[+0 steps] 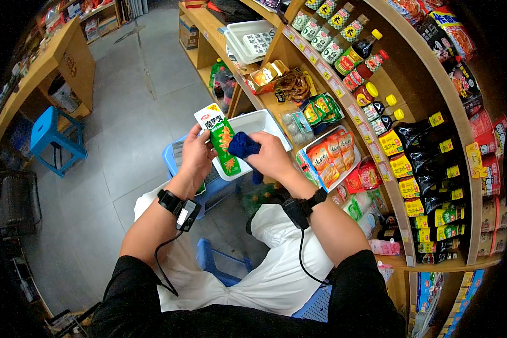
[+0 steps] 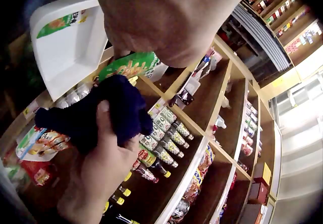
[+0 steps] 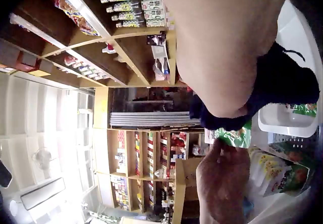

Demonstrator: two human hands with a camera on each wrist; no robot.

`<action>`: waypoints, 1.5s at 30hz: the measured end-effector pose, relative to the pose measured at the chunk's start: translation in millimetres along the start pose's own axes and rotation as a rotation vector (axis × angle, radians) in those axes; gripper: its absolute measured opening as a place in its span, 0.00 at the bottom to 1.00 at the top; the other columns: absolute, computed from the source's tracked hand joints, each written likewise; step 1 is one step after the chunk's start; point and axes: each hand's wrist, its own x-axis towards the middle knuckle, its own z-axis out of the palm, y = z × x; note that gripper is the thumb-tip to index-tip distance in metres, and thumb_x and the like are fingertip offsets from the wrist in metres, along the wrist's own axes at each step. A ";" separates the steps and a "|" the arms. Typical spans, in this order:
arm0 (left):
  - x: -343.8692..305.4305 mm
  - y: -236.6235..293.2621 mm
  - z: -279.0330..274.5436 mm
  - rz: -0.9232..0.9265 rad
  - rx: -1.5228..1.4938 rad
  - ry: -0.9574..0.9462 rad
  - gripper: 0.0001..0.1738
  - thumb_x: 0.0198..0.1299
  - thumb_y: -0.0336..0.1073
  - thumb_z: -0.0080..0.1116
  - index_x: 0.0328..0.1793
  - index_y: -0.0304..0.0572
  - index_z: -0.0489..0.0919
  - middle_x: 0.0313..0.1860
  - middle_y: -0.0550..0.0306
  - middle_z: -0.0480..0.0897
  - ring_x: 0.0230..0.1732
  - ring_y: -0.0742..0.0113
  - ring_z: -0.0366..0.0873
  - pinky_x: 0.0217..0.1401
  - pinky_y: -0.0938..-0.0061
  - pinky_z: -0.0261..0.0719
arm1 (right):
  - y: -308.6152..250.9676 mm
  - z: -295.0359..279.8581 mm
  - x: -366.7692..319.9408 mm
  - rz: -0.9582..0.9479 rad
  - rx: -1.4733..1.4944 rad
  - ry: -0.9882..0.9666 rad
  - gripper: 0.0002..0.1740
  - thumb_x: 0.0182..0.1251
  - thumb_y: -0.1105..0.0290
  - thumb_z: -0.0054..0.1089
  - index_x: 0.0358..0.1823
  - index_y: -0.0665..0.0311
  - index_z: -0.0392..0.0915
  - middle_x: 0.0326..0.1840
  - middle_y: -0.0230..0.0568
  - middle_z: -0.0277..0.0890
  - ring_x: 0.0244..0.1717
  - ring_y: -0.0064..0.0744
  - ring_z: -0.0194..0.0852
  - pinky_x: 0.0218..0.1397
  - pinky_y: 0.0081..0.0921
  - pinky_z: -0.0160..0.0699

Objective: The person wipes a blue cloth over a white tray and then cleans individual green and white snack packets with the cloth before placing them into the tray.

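Note:
My left hand (image 1: 196, 156) grips a green snack packet (image 1: 222, 142) with a white top, holding it upright over a white plastic tray (image 1: 263, 122). My right hand (image 1: 268, 156) clutches a dark blue cloth (image 1: 243, 145) and presses it against the packet's right side. In the left wrist view the blue cloth (image 2: 98, 114) is bunched in the right hand (image 2: 98, 176), with the green packet (image 2: 132, 65) behind it. The right wrist view shows the cloth (image 3: 275, 85) under the palm and the left hand (image 3: 222, 181) below.
Wooden shelves (image 1: 343, 90) on the right hold sauce bottles (image 1: 419, 152), jars and snack trays (image 1: 327, 158). A blue crate (image 1: 208, 183) sits under the white tray. A blue stool (image 1: 53, 138) stands on the grey tiled floor at left. I sit on a low blue stool (image 1: 222, 265).

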 end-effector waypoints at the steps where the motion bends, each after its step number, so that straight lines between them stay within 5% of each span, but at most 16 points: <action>1: -0.6 1.1 0.6 0.000 0.000 -0.001 0.20 0.81 0.32 0.42 0.75 0.42 0.70 0.59 0.49 0.84 0.53 0.59 0.87 0.51 0.64 0.92 | 3.6 -0.8 0.8 0.043 -0.048 0.045 0.18 0.48 0.71 0.72 0.43 0.67 0.87 0.38 0.56 0.82 0.44 0.59 0.83 0.49 0.46 0.81; 3: -1.2 2.5 1.2 -0.002 -0.025 -0.007 0.20 0.81 0.32 0.42 0.75 0.41 0.70 0.59 0.49 0.84 0.53 0.59 0.87 0.52 0.64 0.92 | 10.6 -1.6 1.2 0.095 0.002 0.085 0.16 0.52 0.69 0.73 0.42 0.67 0.86 0.38 0.57 0.85 0.40 0.58 0.85 0.46 0.45 0.83; 6: -3.6 5.7 3.7 -0.028 -0.011 -0.013 0.20 0.81 0.31 0.41 0.74 0.40 0.71 0.59 0.49 0.83 0.54 0.59 0.86 0.53 0.63 0.92 | 20.0 -3.6 4.2 0.254 0.051 0.155 0.13 0.62 0.70 0.73 0.46 0.68 0.87 0.39 0.43 0.89 0.38 0.30 0.86 0.45 0.31 0.83; 9: -5.0 4.6 7.8 -0.059 0.000 -0.041 0.19 0.81 0.31 0.41 0.74 0.38 0.71 0.60 0.48 0.83 0.55 0.59 0.85 0.56 0.61 0.91 | 32.1 2.3 5.6 0.320 0.213 0.140 0.12 0.67 0.69 0.71 0.47 0.69 0.86 0.40 0.38 0.89 0.38 0.27 0.85 0.45 0.30 0.83; 10: -5.5 3.6 8.6 -0.058 -0.001 -0.041 0.19 0.81 0.31 0.41 0.74 0.38 0.71 0.60 0.48 0.83 0.55 0.59 0.85 0.56 0.61 0.91 | 35.8 9.3 5.7 0.295 0.380 0.159 0.16 0.67 0.62 0.71 0.45 0.69 0.86 0.38 0.47 0.89 0.38 0.40 0.89 0.46 0.37 0.84; 13: -7.3 0.5 8.4 -0.097 -0.039 -0.116 0.19 0.82 0.32 0.41 0.74 0.37 0.70 0.60 0.49 0.83 0.56 0.59 0.85 0.58 0.60 0.90 | 30.4 18.2 5.6 0.238 0.470 0.136 0.18 0.69 0.61 0.70 0.47 0.71 0.85 0.40 0.47 0.90 0.41 0.37 0.89 0.48 0.36 0.84; 19: -4.7 -2.4 2.8 -0.083 0.013 -0.169 0.19 0.81 0.33 0.44 0.73 0.39 0.71 0.58 0.52 0.83 0.55 0.60 0.85 0.57 0.61 0.89 | 7.3 3.4 1.0 0.218 0.266 0.011 0.28 0.53 0.55 0.83 0.45 0.70 0.83 0.40 0.44 0.88 0.41 0.36 0.87 0.49 0.34 0.84; 28: -18.2 0.5 11.4 -0.032 0.243 -0.108 0.29 0.75 0.34 0.55 0.80 0.41 0.66 0.67 0.50 0.78 0.61 0.62 0.82 0.62 0.62 0.87 | 2.8 -1.4 4.0 0.145 0.080 0.204 0.22 0.53 0.62 0.81 0.43 0.69 0.83 0.37 0.52 0.88 0.41 0.49 0.90 0.48 0.40 0.86; 30: -19.7 3.4 12.4 -0.072 0.246 -0.317 0.32 0.75 0.34 0.55 0.83 0.40 0.61 0.71 0.48 0.74 0.64 0.60 0.80 0.66 0.60 0.85 | 0.7 -2.2 3.0 0.184 0.083 0.176 0.22 0.53 0.62 0.81 0.43 0.69 0.82 0.38 0.53 0.87 0.42 0.51 0.89 0.48 0.41 0.86; 34: -17.7 -4.9 10.7 -0.104 0.182 -0.340 0.33 0.76 0.34 0.55 0.83 0.38 0.61 0.71 0.49 0.74 0.64 0.60 0.80 0.64 0.59 0.85 | -5.6 0.2 1.4 0.145 0.089 0.161 0.23 0.54 0.61 0.81 0.43 0.69 0.82 0.38 0.53 0.88 0.42 0.51 0.89 0.47 0.41 0.85; 45: -12.8 -4.3 3.9 -0.169 -0.012 -0.332 0.18 0.81 0.35 0.45 0.72 0.44 0.73 0.56 0.61 0.84 0.50 0.71 0.85 0.52 0.70 0.87 | -11.4 5.0 -1.2 -0.061 0.066 0.015 0.21 0.50 0.71 0.76 0.46 0.68 0.82 0.43 0.54 0.81 0.48 0.59 0.82 0.51 0.44 0.81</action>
